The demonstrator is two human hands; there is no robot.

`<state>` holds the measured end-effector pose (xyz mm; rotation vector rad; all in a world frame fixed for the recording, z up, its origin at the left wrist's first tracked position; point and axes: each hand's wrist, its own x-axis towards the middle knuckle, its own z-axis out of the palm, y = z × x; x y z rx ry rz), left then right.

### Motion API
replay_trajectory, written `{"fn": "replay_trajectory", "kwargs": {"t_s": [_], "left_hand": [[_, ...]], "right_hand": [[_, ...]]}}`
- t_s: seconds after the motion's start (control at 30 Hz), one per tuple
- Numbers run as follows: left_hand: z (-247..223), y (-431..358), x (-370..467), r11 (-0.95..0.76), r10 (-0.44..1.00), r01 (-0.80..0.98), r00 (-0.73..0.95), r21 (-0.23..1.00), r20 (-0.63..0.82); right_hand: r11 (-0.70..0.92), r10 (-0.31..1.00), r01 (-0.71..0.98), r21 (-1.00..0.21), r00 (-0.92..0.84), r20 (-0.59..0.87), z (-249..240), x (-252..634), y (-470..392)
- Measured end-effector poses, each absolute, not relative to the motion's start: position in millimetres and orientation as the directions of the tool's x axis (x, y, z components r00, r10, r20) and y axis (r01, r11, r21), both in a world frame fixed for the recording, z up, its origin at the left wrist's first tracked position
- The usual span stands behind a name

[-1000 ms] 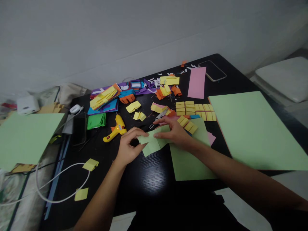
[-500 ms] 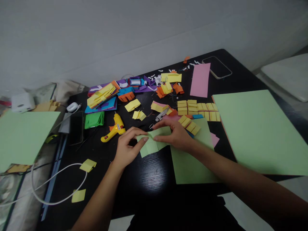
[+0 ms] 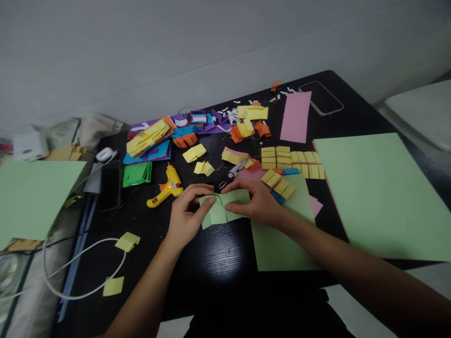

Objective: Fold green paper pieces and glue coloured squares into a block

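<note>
Creased green paper (image 3: 218,215) is pinched between thumb and fingers of the left hand (image 3: 185,213) and right hand (image 3: 262,202), held close together over the black table (image 3: 225,263). The step appears to be crease-shaping; further creasing would call for even thumb pressure. Scissors (image 3: 231,175) lie just beyond; glue gun (image 3: 173,180), beside the left hand.

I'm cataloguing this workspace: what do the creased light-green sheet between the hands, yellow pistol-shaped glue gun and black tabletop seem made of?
Green sheet: matt paper or thin card, given its fold lines.
Glue gun: probably smooth hard plastic, given its moulded shape.
Tabletop: semi-gloss, with grain-like streaks in the glare; wood or laminate, unclear.
</note>
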<state>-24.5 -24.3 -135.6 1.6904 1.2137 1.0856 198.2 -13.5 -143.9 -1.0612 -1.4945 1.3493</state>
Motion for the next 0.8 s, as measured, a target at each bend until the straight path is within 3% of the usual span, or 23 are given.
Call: {"fn": "replay_trajectory", "kwargs": {"t_s": [0.27,0.8], "left_hand": [[-134,-27,-20,-0.129,0.985,0.232,0.146,0.964,0.097],[-136,-29,-12,-0.170,0.985,0.264,0.081,0.949,0.154]], "right_hand": [[0.057,0.955,0.048,-0.997,-0.293,0.040,-145,197,-14],[0.071,0.951,0.043,-0.997,-0.303,0.054,-147,196,-16]]}}
